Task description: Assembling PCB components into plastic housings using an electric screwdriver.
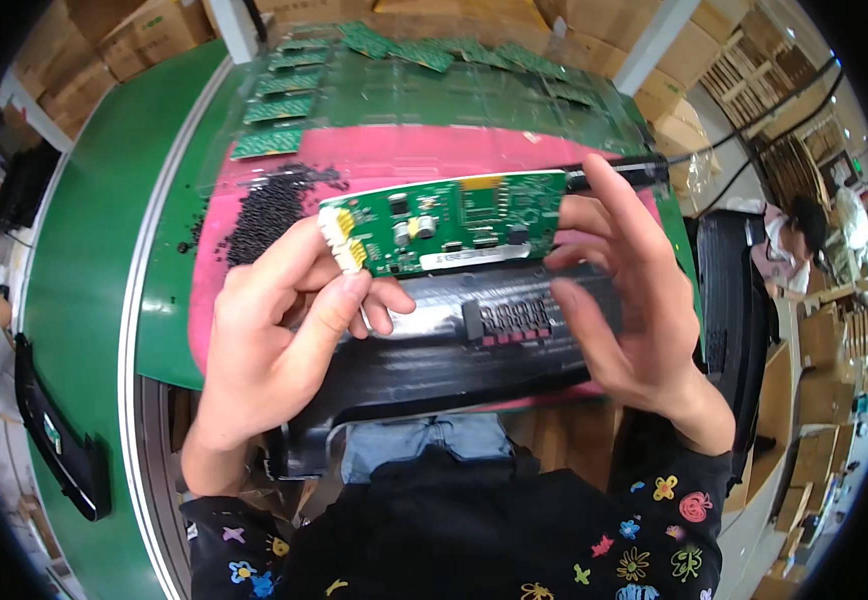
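My left hand (pixel 274 335) is closed on the left end of a green circuit board (pixel 444 235), thumb in front beside its white connectors (pixel 341 240). The board is raised and tilted, its component side showing. At its right end my right hand (pixel 644 300) is open, index finger pointing up and thumb apart from the board. Some of its fingers are close to the board's right edge; whether they touch it I cannot tell. Below both hands lies a long glossy black plastic panel (pixel 404 375), with a small digit display (pixel 514 320) set in it.
A pink mat (pixel 404 150) covers part of the green table (pixel 179 315). Small black screws (pixel 269 215) are heaped at its left. Behind are clear plastic trays with several green boards (pixel 289 108). A black cylindrical tool (pixel 634 170) with a cable lies right. Another black panel (pixel 59 435) rests far left.
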Demonstrator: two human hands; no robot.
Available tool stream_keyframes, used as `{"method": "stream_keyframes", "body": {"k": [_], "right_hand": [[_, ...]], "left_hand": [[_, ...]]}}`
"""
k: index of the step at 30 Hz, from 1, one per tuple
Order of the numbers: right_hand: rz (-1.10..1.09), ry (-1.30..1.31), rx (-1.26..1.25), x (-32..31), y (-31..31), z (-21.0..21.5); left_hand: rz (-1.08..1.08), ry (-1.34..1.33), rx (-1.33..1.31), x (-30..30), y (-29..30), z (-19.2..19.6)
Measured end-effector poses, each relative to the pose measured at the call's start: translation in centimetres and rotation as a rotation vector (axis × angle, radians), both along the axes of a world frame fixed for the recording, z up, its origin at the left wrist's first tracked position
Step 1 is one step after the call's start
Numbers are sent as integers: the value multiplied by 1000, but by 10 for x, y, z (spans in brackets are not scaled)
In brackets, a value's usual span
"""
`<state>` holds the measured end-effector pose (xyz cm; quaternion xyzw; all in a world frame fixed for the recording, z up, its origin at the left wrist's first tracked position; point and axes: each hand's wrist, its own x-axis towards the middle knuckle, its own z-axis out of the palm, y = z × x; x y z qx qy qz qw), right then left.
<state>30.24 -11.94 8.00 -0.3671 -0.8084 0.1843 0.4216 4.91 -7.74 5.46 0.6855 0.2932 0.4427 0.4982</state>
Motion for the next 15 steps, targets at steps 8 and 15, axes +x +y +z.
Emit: {"method": "stream_keyframes", "body": {"k": [8, 15], "right_hand": [[-335, -101, 114, 30, -12, -23], [-324, -134, -206, 56, -17, -46]], "left_hand": [[-193, 101, -90, 36, 10, 2], [-264, 375, 131, 49, 31, -28]]}}
